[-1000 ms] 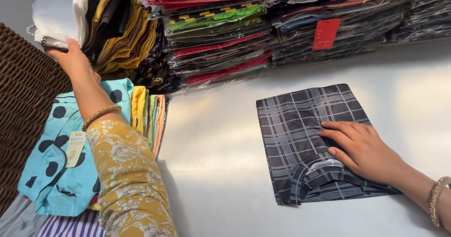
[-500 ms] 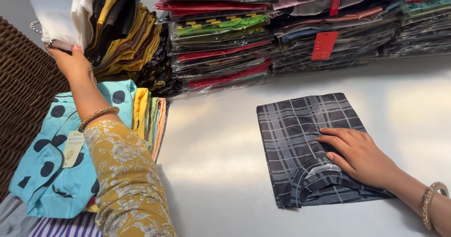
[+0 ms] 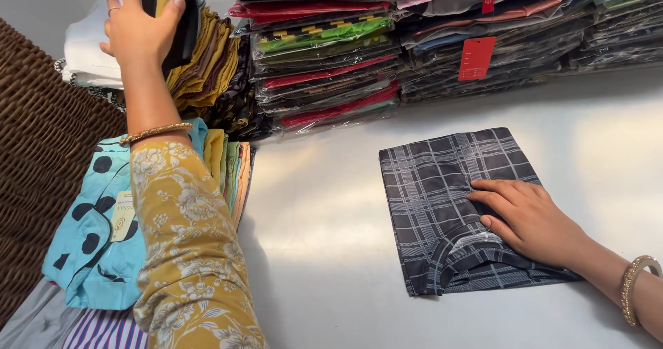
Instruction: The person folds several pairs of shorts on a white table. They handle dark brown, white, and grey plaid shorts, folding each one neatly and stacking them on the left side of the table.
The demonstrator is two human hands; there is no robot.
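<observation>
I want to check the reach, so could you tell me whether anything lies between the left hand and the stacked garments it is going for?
Nothing visible does: the left hand already grips the stacked garments, thumb over a dark folded piece.

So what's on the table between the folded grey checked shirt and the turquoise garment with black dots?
In the head view, only bare white table lies between the grey checked shirt and the turquoise dotted garment, apart from the person's yellow floral sleeve and thin stacked cloth edges.

Stacks of clear plastic garment packets (image 3: pixel 324 65) along the table's far edge; two red rectangular hang tags (image 3: pixel 476 57); beige paper tag (image 3: pixel 123 216) on turquoise cloth.
</observation>
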